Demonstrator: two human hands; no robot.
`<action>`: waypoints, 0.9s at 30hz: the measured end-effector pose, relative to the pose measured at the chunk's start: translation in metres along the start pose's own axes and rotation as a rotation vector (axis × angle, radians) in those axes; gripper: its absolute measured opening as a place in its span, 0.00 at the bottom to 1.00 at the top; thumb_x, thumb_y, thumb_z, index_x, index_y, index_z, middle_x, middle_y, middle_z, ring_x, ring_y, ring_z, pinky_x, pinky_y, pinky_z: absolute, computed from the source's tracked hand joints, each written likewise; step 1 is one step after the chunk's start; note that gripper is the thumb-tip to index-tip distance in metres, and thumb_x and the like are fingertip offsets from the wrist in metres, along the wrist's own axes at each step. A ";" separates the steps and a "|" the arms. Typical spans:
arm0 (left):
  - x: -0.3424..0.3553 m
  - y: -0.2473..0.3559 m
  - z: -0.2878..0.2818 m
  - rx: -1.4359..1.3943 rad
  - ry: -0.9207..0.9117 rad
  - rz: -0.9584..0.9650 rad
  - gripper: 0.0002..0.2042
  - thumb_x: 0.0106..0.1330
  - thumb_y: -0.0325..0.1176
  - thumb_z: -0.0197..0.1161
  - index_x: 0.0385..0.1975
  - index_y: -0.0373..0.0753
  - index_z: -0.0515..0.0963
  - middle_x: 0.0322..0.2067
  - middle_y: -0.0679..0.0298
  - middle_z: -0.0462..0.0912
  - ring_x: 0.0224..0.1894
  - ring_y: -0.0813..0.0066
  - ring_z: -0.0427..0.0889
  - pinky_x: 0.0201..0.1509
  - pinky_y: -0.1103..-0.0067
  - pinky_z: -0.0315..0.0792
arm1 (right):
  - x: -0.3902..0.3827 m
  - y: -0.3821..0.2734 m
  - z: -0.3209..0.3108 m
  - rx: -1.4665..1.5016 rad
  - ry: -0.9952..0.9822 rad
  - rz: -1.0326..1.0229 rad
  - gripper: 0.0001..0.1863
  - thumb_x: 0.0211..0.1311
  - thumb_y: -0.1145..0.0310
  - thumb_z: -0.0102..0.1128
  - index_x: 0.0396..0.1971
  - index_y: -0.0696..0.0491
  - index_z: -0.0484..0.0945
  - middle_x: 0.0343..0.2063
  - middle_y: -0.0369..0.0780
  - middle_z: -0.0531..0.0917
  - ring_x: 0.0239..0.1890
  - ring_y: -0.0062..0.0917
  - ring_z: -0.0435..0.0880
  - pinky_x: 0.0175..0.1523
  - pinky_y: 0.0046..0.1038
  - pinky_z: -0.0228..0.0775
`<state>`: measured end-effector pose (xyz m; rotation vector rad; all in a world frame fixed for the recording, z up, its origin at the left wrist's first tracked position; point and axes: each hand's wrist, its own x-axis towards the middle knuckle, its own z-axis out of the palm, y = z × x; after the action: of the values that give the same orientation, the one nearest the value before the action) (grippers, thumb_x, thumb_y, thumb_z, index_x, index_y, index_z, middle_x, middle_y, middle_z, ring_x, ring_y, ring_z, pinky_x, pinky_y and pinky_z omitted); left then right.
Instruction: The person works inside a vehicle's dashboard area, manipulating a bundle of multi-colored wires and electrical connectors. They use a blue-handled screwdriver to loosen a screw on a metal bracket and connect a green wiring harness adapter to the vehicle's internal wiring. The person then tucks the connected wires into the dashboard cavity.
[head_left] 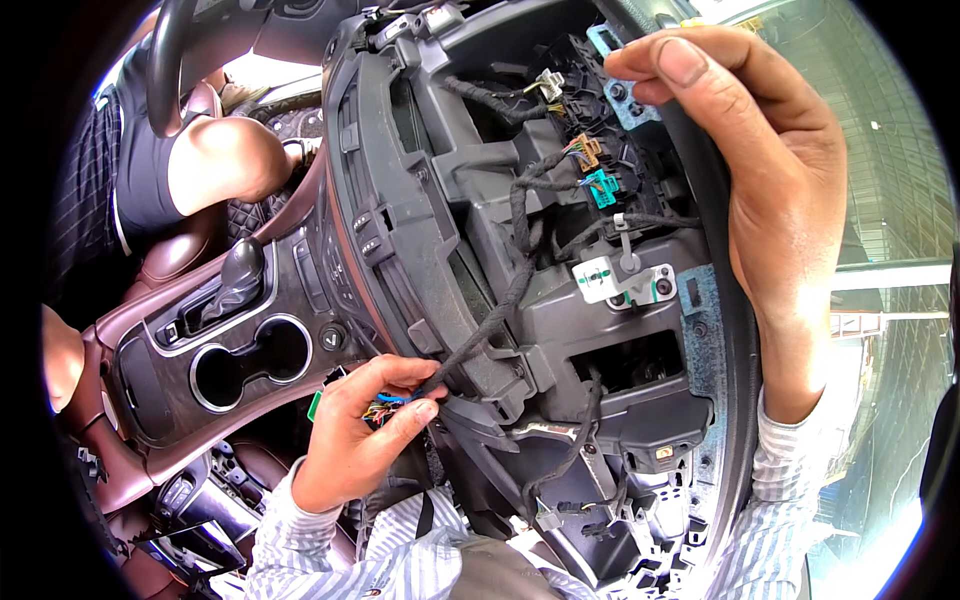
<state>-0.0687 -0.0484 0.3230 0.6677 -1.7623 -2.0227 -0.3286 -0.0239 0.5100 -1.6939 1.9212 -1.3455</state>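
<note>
My left hand (365, 430) is closed on a black taped wiring harness (490, 325), pinching it between thumb and fingers at the dashboard's lower edge. Thin coloured wires (385, 408) fan out beside the palm. From there the harness runs up across the opened dashboard to an orange connector (584, 152) and a teal connector (603, 187), both seated in a black module. My right hand (765, 140) is raised over the far edge near the windshield, fingers curled together beside a blue metal bracket (632, 105). Whatever its fingertips hold, if anything, is hidden.
A white bracket (625, 282) stands on the dashboard beside a rectangular opening (630, 362). At the left are the gear lever (240, 275), cup holders (250, 362) and steering wheel (168, 70). Another person's bent knee (235, 158) is by the console. The windshield (890, 200) borders the right.
</note>
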 end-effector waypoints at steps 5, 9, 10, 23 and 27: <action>-0.005 -0.012 0.006 -0.066 0.083 -0.032 0.10 0.64 0.28 0.67 0.42 0.31 0.79 0.35 0.62 0.84 0.39 0.76 0.84 0.47 0.80 0.74 | 0.001 -0.004 0.003 -0.092 0.004 0.002 0.10 0.70 0.70 0.59 0.38 0.61 0.84 0.37 0.40 0.87 0.42 0.21 0.82 0.54 0.24 0.71; -0.006 -0.006 0.005 0.047 0.071 0.004 0.10 0.65 0.28 0.68 0.41 0.30 0.78 0.34 0.63 0.83 0.37 0.79 0.82 0.45 0.82 0.73 | 0.000 -0.006 0.004 -0.066 -0.008 0.013 0.10 0.70 0.69 0.59 0.38 0.60 0.84 0.37 0.40 0.87 0.42 0.20 0.82 0.54 0.24 0.71; -0.007 -0.006 0.005 0.029 0.058 -0.021 0.10 0.65 0.29 0.68 0.41 0.30 0.78 0.34 0.64 0.83 0.37 0.80 0.82 0.44 0.82 0.73 | 0.000 -0.006 0.003 -0.067 -0.007 0.010 0.10 0.70 0.69 0.59 0.38 0.60 0.84 0.37 0.40 0.87 0.42 0.20 0.82 0.53 0.24 0.72; -0.014 -0.019 -0.003 0.164 -0.023 0.050 0.11 0.65 0.33 0.69 0.37 0.33 0.76 0.33 0.66 0.80 0.36 0.80 0.79 0.44 0.82 0.72 | 0.000 -0.006 0.002 -0.087 -0.001 0.050 0.10 0.70 0.68 0.61 0.40 0.61 0.84 0.37 0.40 0.87 0.43 0.21 0.85 0.54 0.23 0.74; -0.016 -0.023 -0.001 0.026 -0.059 -0.044 0.12 0.65 0.34 0.70 0.35 0.33 0.75 0.32 0.66 0.80 0.34 0.82 0.79 0.40 0.83 0.72 | 0.000 -0.006 0.000 -0.092 -0.002 0.056 0.10 0.70 0.68 0.62 0.39 0.61 0.84 0.37 0.39 0.88 0.43 0.20 0.84 0.53 0.22 0.73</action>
<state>-0.0546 -0.0365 0.3022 0.6669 -1.8252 -2.0718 -0.3242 -0.0234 0.5147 -1.6681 2.0429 -1.2535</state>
